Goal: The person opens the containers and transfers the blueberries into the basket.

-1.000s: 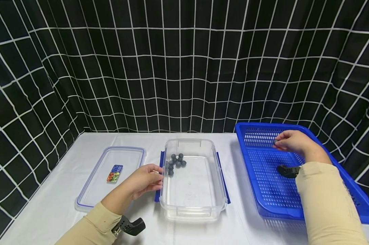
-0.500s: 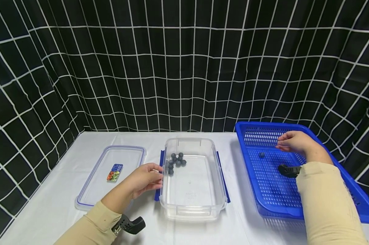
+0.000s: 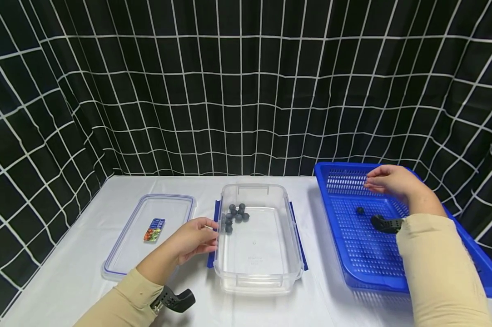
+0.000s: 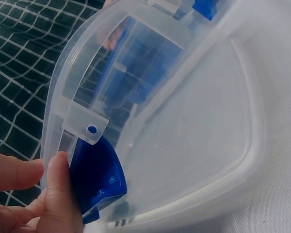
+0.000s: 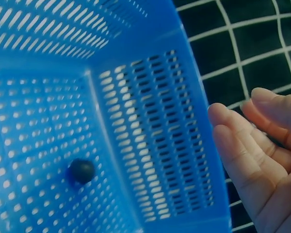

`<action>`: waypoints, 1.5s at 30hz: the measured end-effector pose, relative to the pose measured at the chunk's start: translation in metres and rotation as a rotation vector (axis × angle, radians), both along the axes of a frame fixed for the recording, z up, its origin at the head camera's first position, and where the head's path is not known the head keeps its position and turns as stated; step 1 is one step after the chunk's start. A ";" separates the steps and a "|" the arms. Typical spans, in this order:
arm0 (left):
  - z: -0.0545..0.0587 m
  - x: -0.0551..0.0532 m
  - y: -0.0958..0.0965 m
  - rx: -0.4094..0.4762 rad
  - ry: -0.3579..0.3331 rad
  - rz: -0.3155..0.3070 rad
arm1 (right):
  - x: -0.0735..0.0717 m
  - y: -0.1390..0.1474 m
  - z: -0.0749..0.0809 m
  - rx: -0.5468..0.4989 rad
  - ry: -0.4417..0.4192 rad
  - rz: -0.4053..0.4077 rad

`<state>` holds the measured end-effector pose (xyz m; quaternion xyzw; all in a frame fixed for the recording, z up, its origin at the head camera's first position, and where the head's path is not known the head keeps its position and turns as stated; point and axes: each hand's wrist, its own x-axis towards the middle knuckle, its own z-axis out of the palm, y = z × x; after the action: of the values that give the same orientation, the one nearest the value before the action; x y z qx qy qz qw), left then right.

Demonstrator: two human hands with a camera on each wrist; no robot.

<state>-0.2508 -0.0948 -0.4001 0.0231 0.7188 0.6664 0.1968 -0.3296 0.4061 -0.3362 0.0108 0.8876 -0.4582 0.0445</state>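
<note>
A clear rectangular food container point(image 3: 266, 245) with blue side clips stands mid-table. Several blueberries point(image 3: 238, 218) lie at its far left inside. My left hand point(image 3: 196, 238) is at its left side, fingertips right at the rim. In the left wrist view, the thumb point(image 4: 58, 174) overlaps a hanging blue clip point(image 4: 97, 174). My right hand point(image 3: 395, 184) is raised over the far part of a blue plastic basket point(image 3: 344, 259), fingers loosely bent with nothing between them. Below it a single blueberry point(image 5: 82, 171) lies on the perforated basket floor.
A clear lid point(image 3: 127, 250) with a blue seal and a small picture label point(image 3: 154, 230) lies left of the container, partly behind the left forearm. A white cloth covers the table. Black curtains point(image 3: 250, 91) with a white grid hang behind and at the sides.
My right hand has let go of a blueberry, which dropped into the basket and rolled a little to the right. That hand has risen slightly. The left hand has stayed put.
</note>
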 end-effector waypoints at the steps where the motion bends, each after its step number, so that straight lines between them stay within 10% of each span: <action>1: 0.000 0.000 0.000 0.001 0.001 0.000 | 0.000 -0.002 0.002 0.012 0.011 -0.002; 24: -0.001 -0.002 0.000 0.003 -0.006 0.018 | -0.006 -0.116 0.049 -0.068 0.134 0.194; 45: 0.000 0.000 -0.001 0.054 0.006 -0.038 | -0.020 -0.245 0.029 -0.104 0.061 0.440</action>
<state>-0.2504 -0.0955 -0.4004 0.0441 0.7007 0.6815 0.2065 -0.3497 0.1609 -0.3072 -0.1993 0.8446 -0.4828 0.1173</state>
